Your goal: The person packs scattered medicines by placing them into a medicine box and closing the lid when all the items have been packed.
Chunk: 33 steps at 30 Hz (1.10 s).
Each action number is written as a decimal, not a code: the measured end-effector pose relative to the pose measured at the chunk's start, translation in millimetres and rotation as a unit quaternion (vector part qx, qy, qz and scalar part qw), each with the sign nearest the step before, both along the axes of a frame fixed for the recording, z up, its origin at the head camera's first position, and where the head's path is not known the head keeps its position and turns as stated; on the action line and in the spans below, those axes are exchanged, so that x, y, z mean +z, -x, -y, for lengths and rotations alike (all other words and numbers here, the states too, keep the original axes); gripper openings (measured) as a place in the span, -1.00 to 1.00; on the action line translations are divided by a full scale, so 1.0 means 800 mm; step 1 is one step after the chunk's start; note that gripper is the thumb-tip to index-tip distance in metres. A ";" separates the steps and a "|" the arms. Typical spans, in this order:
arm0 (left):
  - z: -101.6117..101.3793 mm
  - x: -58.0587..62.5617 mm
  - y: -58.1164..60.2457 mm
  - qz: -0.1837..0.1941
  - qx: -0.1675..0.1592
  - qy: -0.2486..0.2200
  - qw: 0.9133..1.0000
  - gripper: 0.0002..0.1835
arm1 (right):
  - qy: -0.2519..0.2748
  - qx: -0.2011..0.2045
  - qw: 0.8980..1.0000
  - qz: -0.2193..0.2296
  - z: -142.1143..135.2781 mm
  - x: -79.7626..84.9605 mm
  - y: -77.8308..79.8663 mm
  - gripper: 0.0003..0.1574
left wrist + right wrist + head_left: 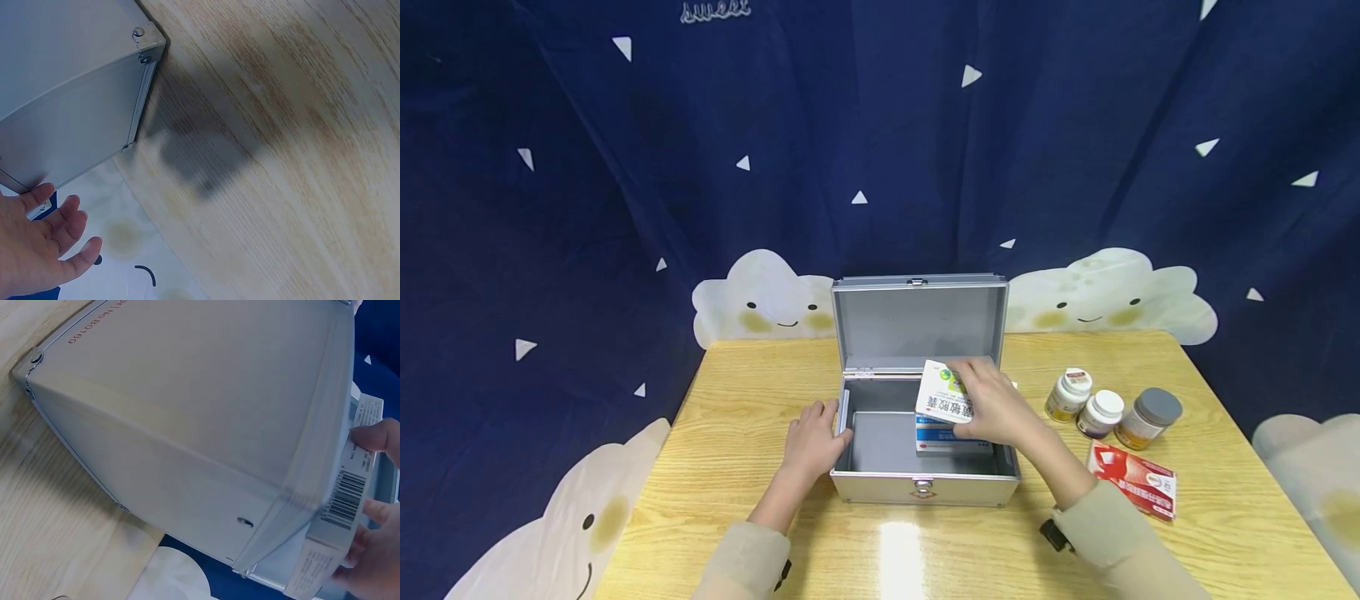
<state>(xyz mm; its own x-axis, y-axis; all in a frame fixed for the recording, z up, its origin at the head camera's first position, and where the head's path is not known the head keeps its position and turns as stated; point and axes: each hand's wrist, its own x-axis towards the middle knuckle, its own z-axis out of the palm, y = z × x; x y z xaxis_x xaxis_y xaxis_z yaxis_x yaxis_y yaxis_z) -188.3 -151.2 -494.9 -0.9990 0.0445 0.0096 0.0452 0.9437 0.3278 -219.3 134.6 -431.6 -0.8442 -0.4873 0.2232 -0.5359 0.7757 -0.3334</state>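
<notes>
A silver metal medicine case stands on the table with its lid raised. My right hand grips a white medicine box with green marks and dark lettering, over the right half of the case. In the right wrist view the thumb and fingers hold that medicine box by its edges, its barcode side showing. Blue-and-white boxes sit inside the case beneath it. My left hand rests at the left rim, fingers loosely bent over it; the left wrist view shows the hand beside the case wall.
To the right of the case stand two white-capped bottles and a grey-capped bottle. A red medicine box lies in front of them near my right forearm. A dark blue curtain hangs behind the wooden table.
</notes>
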 end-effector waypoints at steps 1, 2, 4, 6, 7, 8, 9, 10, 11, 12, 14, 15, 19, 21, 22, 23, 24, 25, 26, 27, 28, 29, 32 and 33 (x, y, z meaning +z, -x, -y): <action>0.000 0.000 0.000 0.001 0.000 0.000 1.000 -0.38 | -0.003 0.005 1.000 0.001 0.002 -0.001 0.001 0.19; 0.000 0.000 0.000 0.001 0.000 0.001 1.000 -0.37 | -0.006 0.010 1.000 0.004 0.003 -0.001 0.001 0.19; 0.000 -0.001 0.000 0.000 0.001 0.000 1.000 -0.37 | -0.012 0.021 1.000 0.009 0.006 -0.002 0.003 0.19; -0.001 -0.001 0.000 0.000 0.002 -0.001 1.000 -0.37 | -0.017 0.033 0.999 0.016 0.009 -0.004 0.004 0.19; -0.001 -0.001 0.000 -0.001 0.002 -0.001 1.000 -0.37 | -0.020 0.038 0.999 0.018 0.010 -0.005 0.005 0.18; -0.001 -0.001 0.000 -0.002 0.002 -0.001 1.000 -0.37 | -0.023 0.042 0.999 0.020 0.011 -0.006 0.006 0.18; -0.001 -0.001 0.000 -0.002 0.002 -0.001 1.000 -0.37 | -0.026 0.045 0.998 0.021 0.012 -0.007 0.006 0.18; -0.001 -0.001 0.000 -0.003 0.002 0.001 1.000 -0.37 | -0.028 0.048 0.998 0.022 0.013 -0.008 0.007 0.18; -0.001 -0.001 0.000 -0.003 0.002 0.002 1.000 -0.38 | -0.029 0.051 0.998 0.021 0.014 -0.010 0.008 0.18; -0.001 -0.001 0.000 -0.003 0.002 0.003 1.000 -0.38 | -0.032 0.052 0.998 0.023 0.014 -0.012 0.009 0.18; -0.001 -0.001 0.000 -0.002 0.002 0.004 1.000 -0.38 | -0.035 0.055 0.998 0.026 0.015 -0.015 0.010 0.18; -0.001 -0.001 0.000 -0.002 0.002 0.004 1.000 -0.38 | -0.035 0.057 0.997 0.028 0.016 -0.017 0.011 0.18; -0.001 -0.002 0.000 0.000 0.002 0.003 1.000 -0.38 | -0.044 0.065 0.996 0.041 0.017 -0.025 0.013 0.18; -0.001 -0.002 0.000 0.001 0.002 0.004 1.000 -0.37 | -0.051 0.070 0.995 0.042 0.017 -0.029 0.014 0.19; -0.001 -0.003 0.000 0.001 0.002 0.004 1.000 -0.37 | -0.053 0.072 0.995 0.043 0.018 -0.030 0.014 0.19; -0.001 -0.003 0.000 0.001 0.002 0.005 1.000 -0.37 | -0.055 0.074 0.995 0.044 0.018 -0.032 0.015 0.18; -0.001 -0.003 0.001 0.001 0.002 0.005 1.000 -0.37 | -0.056 0.076 0.995 0.046 0.018 -0.033 0.015 0.18; -0.001 -0.002 0.001 0.001 0.001 0.005 1.000 -0.37 | -0.057 0.077 0.994 0.046 0.017 -0.034 0.015 0.17; -0.001 -0.002 0.001 0.000 0.001 0.005 1.000 -0.37 | -0.057 0.077 0.994 0.049 0.017 -0.036 0.015 0.17; -0.001 -0.002 0.001 0.000 0.002 0.004 1.000 -0.37 | -0.057 0.078 0.994 0.050 0.017 -0.037 0.016 0.16; -0.001 -0.002 0.000 -0.001 0.002 0.003 1.000 -0.37 | -0.057 0.078 0.994 0.051 0.017 -0.038 0.016 0.16; -0.001 -0.001 0.000 0.000 0.002 0.002 1.000 -0.37 | -0.058 0.079 0.994 0.052 0.018 -0.039 0.016 0.15; 0.000 -0.001 0.000 0.001 0.002 -0.001 1.000 -0.36 | -0.059 0.079 0.994 0.055 0.018 -0.042 0.017 0.15; 0.000 0.000 0.000 0.001 0.002 -0.002 1.000 -0.36 | -0.059 0.079 0.994 0.056 0.018 -0.043 0.017 0.15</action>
<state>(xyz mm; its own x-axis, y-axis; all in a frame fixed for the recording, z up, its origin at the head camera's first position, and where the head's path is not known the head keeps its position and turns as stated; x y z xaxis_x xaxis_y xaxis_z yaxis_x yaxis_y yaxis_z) -188.3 -151.0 -495.3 -0.9992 0.0401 0.0071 0.0402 0.9425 0.3318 -233.3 120.2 -466.0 -0.7719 -0.6324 0.0651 -0.6181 0.7225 -0.3098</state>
